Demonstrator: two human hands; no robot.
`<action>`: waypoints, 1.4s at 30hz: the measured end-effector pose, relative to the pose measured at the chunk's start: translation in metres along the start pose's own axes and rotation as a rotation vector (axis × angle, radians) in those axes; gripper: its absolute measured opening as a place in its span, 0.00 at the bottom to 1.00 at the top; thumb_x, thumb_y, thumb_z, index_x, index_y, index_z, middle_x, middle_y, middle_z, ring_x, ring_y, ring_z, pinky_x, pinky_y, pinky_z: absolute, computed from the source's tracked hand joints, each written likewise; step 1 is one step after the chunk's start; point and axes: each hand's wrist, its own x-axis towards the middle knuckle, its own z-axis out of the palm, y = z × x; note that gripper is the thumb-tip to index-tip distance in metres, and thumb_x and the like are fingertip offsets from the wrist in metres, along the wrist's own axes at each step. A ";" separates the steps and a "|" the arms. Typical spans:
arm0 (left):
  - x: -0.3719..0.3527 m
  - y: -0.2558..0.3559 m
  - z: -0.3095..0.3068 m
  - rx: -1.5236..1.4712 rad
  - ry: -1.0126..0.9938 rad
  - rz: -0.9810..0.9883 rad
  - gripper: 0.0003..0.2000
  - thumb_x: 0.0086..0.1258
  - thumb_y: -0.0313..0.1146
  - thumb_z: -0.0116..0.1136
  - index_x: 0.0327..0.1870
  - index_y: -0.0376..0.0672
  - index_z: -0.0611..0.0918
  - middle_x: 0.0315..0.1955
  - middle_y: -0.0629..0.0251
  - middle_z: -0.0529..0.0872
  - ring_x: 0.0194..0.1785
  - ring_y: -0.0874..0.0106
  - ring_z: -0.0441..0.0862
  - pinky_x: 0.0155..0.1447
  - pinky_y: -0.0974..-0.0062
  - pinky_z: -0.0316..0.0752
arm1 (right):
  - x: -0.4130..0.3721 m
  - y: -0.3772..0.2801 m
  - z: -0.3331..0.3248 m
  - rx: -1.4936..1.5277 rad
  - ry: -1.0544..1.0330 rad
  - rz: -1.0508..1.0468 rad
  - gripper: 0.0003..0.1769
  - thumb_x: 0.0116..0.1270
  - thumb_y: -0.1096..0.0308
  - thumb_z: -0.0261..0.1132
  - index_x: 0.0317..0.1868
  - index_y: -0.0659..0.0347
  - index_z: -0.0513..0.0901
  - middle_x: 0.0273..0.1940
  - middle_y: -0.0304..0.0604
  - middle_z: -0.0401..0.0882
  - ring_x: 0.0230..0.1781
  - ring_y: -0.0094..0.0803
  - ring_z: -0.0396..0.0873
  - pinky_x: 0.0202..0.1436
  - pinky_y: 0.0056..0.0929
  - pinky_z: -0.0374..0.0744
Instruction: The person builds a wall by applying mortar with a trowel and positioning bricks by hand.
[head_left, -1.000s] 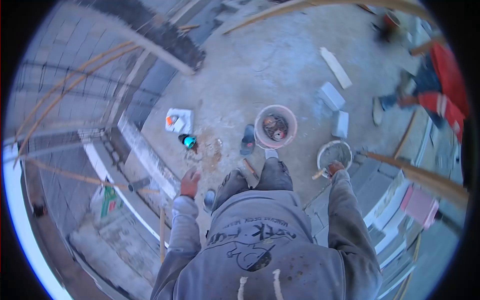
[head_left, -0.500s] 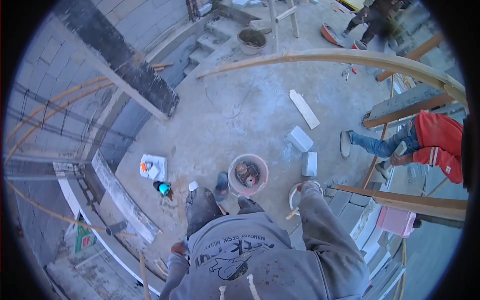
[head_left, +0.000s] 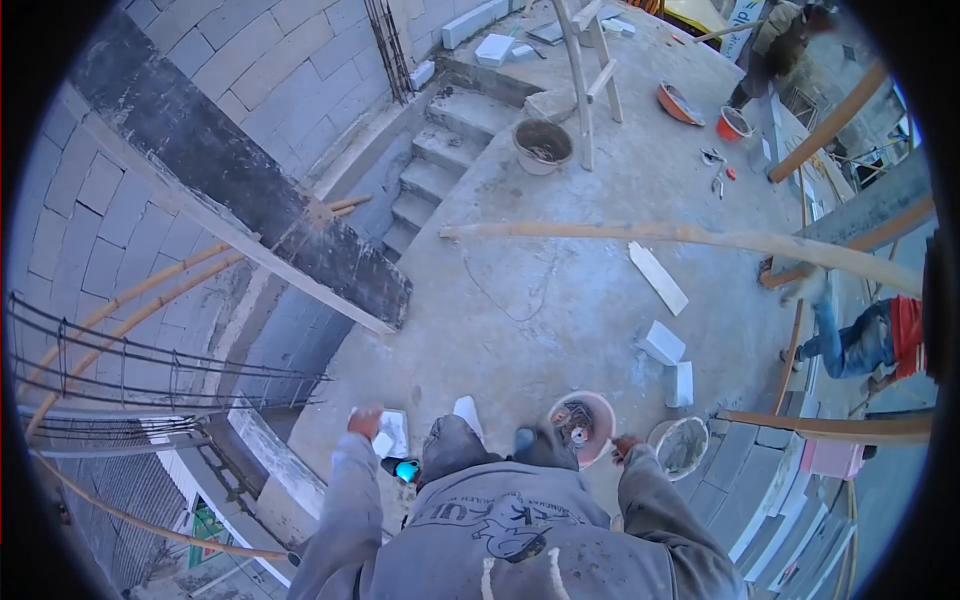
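Note:
My left hand is out at the lower left, beside a white board with a small white block on it. Its fingers look loosely spread, with nothing visible in them. A turquoise and black object lies just below the board. My right hand hangs between a pinkish bucket and a round whitish bucket. Its small, dark fingers look apart and seem to hold nothing. Some tools or scraps lie inside the pinkish bucket.
White blocks and a long white strip lie ahead on the concrete. A pole crosses the view. Steps descend at the upper left, past a slanted dark beam. One person is at the right, another at the far right.
The view has shifted, and the buckets appear lower and further right. My left hand has moved forward to the white board. My right hand has left the whitish bucket's rim.

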 end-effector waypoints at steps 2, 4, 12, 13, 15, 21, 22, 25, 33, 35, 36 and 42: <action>0.060 0.007 -0.080 -0.484 0.019 -0.577 0.21 0.59 0.49 0.57 0.46 0.43 0.81 0.41 0.51 0.83 0.44 0.54 0.80 0.49 0.64 0.73 | -0.048 -0.041 0.023 0.216 0.028 -0.027 0.17 0.68 0.61 0.53 0.46 0.68 0.74 0.34 0.52 0.80 0.20 0.39 0.78 0.20 0.36 0.77; 0.110 -0.016 -0.100 -0.678 0.126 -0.609 0.21 0.57 0.51 0.58 0.43 0.43 0.82 0.40 0.49 0.83 0.46 0.54 0.79 0.50 0.63 0.72 | -0.058 -0.055 0.041 0.286 0.026 0.030 0.16 0.67 0.62 0.54 0.46 0.69 0.74 0.33 0.52 0.79 0.20 0.40 0.78 0.20 0.37 0.77; 0.212 0.020 -0.093 -0.634 -0.192 -0.523 0.22 0.58 0.52 0.58 0.45 0.44 0.82 0.44 0.50 0.81 0.50 0.56 0.78 0.54 0.66 0.71 | -0.043 -0.100 0.038 0.342 0.028 0.052 0.18 0.66 0.61 0.55 0.44 0.71 0.76 0.29 0.52 0.79 0.20 0.39 0.79 0.19 0.36 0.77; 0.215 0.022 -0.087 -0.688 -0.168 -0.583 0.24 0.58 0.53 0.58 0.47 0.43 0.81 0.47 0.50 0.80 0.52 0.56 0.77 0.56 0.66 0.70 | -0.038 -0.124 0.031 0.406 0.053 0.149 0.18 0.65 0.60 0.55 0.42 0.70 0.78 0.29 0.50 0.79 0.21 0.36 0.79 0.21 0.35 0.78; 0.227 0.019 -0.063 -0.757 -0.166 -0.631 0.27 0.57 0.54 0.58 0.51 0.40 0.78 0.50 0.49 0.78 0.55 0.55 0.75 0.58 0.67 0.69 | -0.003 -0.161 0.009 0.018 0.002 -0.126 0.15 0.63 0.61 0.55 0.42 0.63 0.80 0.33 0.50 0.80 0.30 0.39 0.80 0.31 0.38 0.77; 0.282 -0.011 -0.161 -0.689 -0.158 -0.575 0.22 0.59 0.47 0.58 0.46 0.37 0.81 0.45 0.53 0.82 0.51 0.61 0.79 0.55 0.70 0.71 | 0.058 -0.353 -0.096 -0.748 0.617 -0.991 0.07 0.56 0.67 0.59 0.31 0.59 0.82 0.32 0.50 0.81 0.33 0.45 0.80 0.39 0.42 0.76; 0.302 -0.035 -0.148 -0.732 -0.100 -0.569 0.21 0.59 0.46 0.58 0.45 0.37 0.81 0.45 0.53 0.82 0.51 0.62 0.79 0.55 0.70 0.71 | 0.028 -0.412 -0.111 -0.136 0.425 -0.569 0.10 0.58 0.65 0.57 0.34 0.62 0.81 0.28 0.49 0.81 0.25 0.41 0.79 0.31 0.39 0.77; 0.373 -0.129 -0.102 -0.832 -0.016 -0.510 0.22 0.60 0.44 0.59 0.49 0.36 0.79 0.41 0.55 0.84 0.45 0.63 0.81 0.47 0.70 0.74 | -0.002 -0.503 -0.132 0.117 0.434 -0.509 0.14 0.60 0.62 0.56 0.38 0.65 0.80 0.24 0.47 0.79 0.18 0.35 0.77 0.24 0.35 0.76; 0.560 -0.154 -0.264 -1.146 -0.071 -0.571 0.26 0.60 0.40 0.62 0.56 0.34 0.72 0.38 0.57 0.81 0.29 0.72 0.79 0.27 0.75 0.73 | 0.019 -0.591 -0.098 -0.166 0.351 -0.423 0.17 0.60 0.59 0.55 0.33 0.66 0.81 0.26 0.47 0.80 0.16 0.33 0.77 0.22 0.33 0.77; 0.602 -0.194 -0.296 -0.978 0.009 -0.631 0.29 0.61 0.39 0.62 0.59 0.32 0.67 0.39 0.55 0.80 0.31 0.69 0.78 0.29 0.73 0.75 | 0.017 -0.589 -0.083 0.206 0.344 -0.314 0.17 0.59 0.59 0.55 0.33 0.67 0.80 0.26 0.49 0.80 0.17 0.34 0.77 0.23 0.33 0.77; 0.626 -0.215 -0.305 -0.966 0.002 -0.610 0.29 0.61 0.39 0.62 0.59 0.32 0.67 0.39 0.55 0.80 0.31 0.69 0.78 0.29 0.73 0.75 | 0.016 -0.589 -0.080 0.230 0.351 -0.311 0.17 0.59 0.59 0.55 0.33 0.67 0.80 0.26 0.49 0.80 0.17 0.34 0.77 0.23 0.33 0.77; 0.717 -0.229 -0.320 -1.060 0.114 -0.716 0.34 0.60 0.38 0.62 0.63 0.31 0.61 0.43 0.52 0.78 0.35 0.65 0.79 0.31 0.69 0.77 | 0.036 -0.563 -0.090 0.132 0.304 -0.307 0.17 0.61 0.60 0.55 0.34 0.68 0.80 0.27 0.48 0.81 0.20 0.36 0.79 0.25 0.34 0.78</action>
